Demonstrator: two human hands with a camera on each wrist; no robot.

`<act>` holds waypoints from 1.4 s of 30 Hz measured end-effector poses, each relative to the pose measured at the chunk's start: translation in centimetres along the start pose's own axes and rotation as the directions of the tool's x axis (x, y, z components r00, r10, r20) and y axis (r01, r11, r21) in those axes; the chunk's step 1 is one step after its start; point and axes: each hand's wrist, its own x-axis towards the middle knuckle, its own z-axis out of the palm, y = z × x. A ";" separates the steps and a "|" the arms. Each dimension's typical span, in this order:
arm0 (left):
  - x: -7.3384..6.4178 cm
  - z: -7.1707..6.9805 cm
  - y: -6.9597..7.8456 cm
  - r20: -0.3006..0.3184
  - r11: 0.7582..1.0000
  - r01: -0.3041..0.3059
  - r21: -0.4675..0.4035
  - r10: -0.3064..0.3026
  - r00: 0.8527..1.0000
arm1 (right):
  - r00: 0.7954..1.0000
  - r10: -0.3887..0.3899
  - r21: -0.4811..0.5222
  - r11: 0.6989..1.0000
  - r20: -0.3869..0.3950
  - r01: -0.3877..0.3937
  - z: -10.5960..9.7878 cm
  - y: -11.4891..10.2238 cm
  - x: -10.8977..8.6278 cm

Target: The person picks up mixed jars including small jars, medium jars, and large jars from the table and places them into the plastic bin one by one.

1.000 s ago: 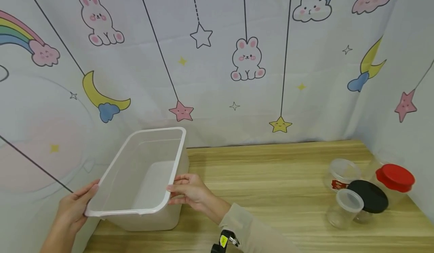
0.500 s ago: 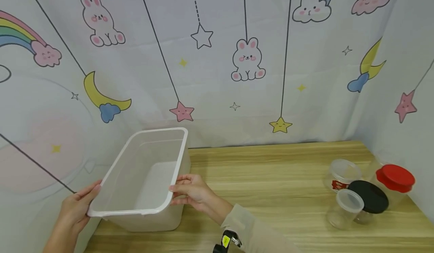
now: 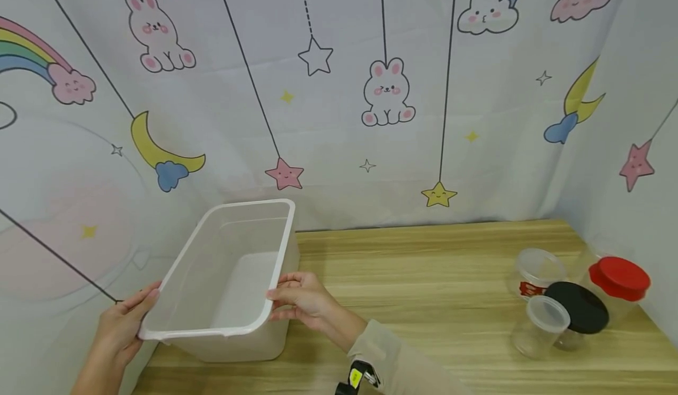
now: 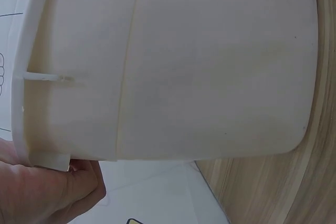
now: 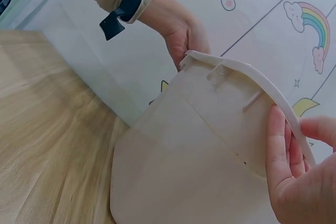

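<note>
A white rectangular plastic bin [image 3: 249, 345] stands on the left part of the wooden table, its open top facing up and nothing inside. My left hand [image 3: 118, 327] grips its rim at the near left corner, thumb on top and fingers beneath. On the right side, my right hand [image 3: 309, 304] pinches the rim between thumb and fingers near the front corner. The right wrist view shows the right fingers [image 5: 278, 145] under the lip, against the outer wall. In the left wrist view the bin's wall [image 4: 210, 77] fills most of the picture, its base at the wooden tabletop.
At the right of the table [image 3: 413, 301] cluster a small clear cup [image 3: 537, 330], a black-lidded jar [image 3: 577, 306], a red-lidded jar [image 3: 618, 277] and a clear tub [image 3: 537, 268]. A printed cloth [image 3: 339, 136] walls the back and sides.
The bin has shifted very slightly to the right in the head view, with both hands keeping their hold on its rim. The jars stay where they were.
</note>
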 end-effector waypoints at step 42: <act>-0.2 0.4 -1.2 0.052 0.998 -0.057 -0.001 0.057 0.997 | 1.000 -0.029 0.018 0.999 0.002 0.029 -0.8 -0.1 -1.0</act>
